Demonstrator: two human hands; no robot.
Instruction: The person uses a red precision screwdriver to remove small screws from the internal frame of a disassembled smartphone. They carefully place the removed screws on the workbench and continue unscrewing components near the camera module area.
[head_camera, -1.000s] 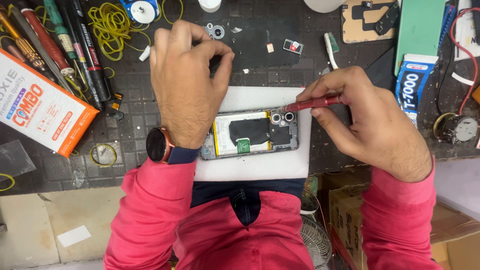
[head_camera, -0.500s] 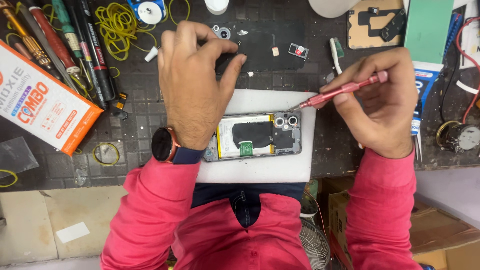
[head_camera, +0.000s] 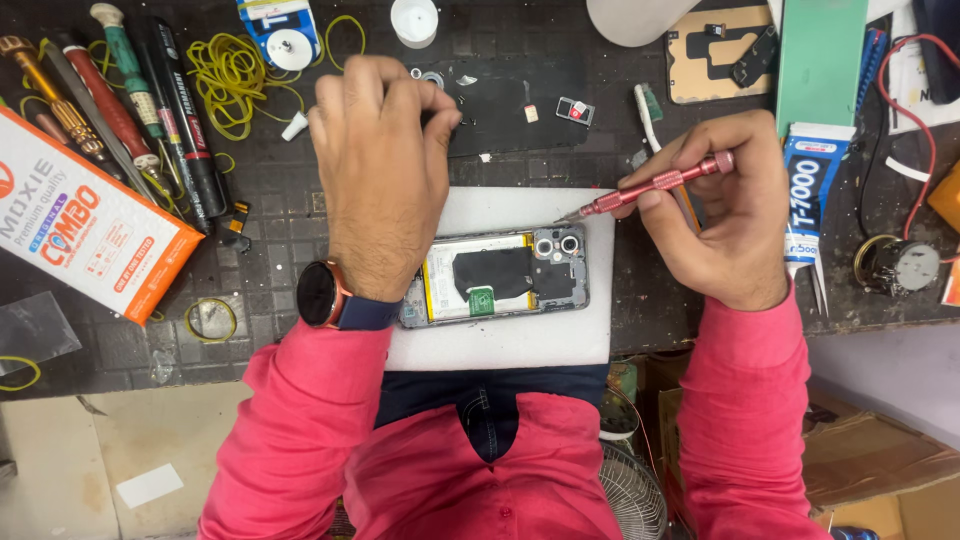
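Head camera looks steeply down, close over workbench (head_camera: 300, 190).

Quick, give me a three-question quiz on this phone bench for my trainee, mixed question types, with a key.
1. True or false: the right hand holds a red screwdriver above the phone.
2. What does the phone lie on? A) a white pad B) an orange box C) a green card
3. Fill in: the left hand, wearing a watch, reaches over the phone toward the small parts on the black ____.

Key
1. True; its tip points at the camera corner.
2. A, the white pad.
3. mat.
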